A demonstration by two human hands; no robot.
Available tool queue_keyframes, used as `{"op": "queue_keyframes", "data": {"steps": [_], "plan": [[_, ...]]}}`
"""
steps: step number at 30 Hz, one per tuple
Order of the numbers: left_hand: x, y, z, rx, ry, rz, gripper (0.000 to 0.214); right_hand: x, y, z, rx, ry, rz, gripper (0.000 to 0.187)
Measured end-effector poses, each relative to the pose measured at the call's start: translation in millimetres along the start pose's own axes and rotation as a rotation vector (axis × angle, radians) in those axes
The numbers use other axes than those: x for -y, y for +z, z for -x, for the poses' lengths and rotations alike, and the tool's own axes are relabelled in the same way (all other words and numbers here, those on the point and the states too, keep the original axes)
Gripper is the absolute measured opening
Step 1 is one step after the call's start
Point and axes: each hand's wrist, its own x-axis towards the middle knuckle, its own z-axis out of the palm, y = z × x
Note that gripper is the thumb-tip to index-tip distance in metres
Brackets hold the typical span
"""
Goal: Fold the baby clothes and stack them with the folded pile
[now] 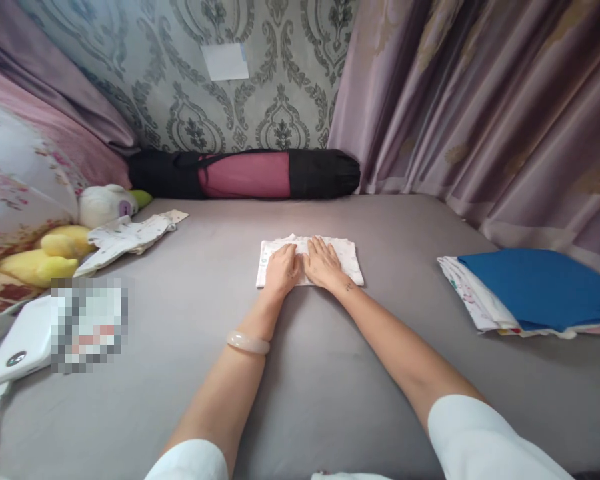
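Observation:
A small white folded cloth (347, 257) with a faint print lies flat on the grey bed sheet (330, 373) in the middle of the view. My left hand (281, 268) lies flat on its left half, fingers stretched out and together. My right hand (321, 261) lies flat beside it on the middle of the cloth, fingers extended. Both palms press down on the fabric and hold nothing. A pale bangle (248, 343) sits on my left wrist.
A stack of folded cloths topped by a blue one (540, 287) lies at the right. An unfolded white printed garment (125, 239) and plush toys (55, 253) lie at the left, with a white device (15, 347). A black and pink rolled bag (245, 175) lies along the wall; curtains hang at right.

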Motion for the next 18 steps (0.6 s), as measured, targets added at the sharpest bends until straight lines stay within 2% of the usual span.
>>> {"op": "queue_keyframes", "data": {"steps": [5,10,18], "plan": [[12.1,-1.2,-2.8,-0.145,-0.204,0.113,0.027,7.7,13.7,-3.2,-0.010,0.018,-0.011,0.062],[13.5,-1.8,-5.6,-0.219,-0.422,0.242,0.025,6.8,14.0,-2.9,-0.005,0.021,-0.003,0.061],[13.9,-13.8,-11.0,-0.442,-0.543,0.425,0.024,25.6,8.4,-12.4,-0.004,0.029,-0.024,0.061]]}}
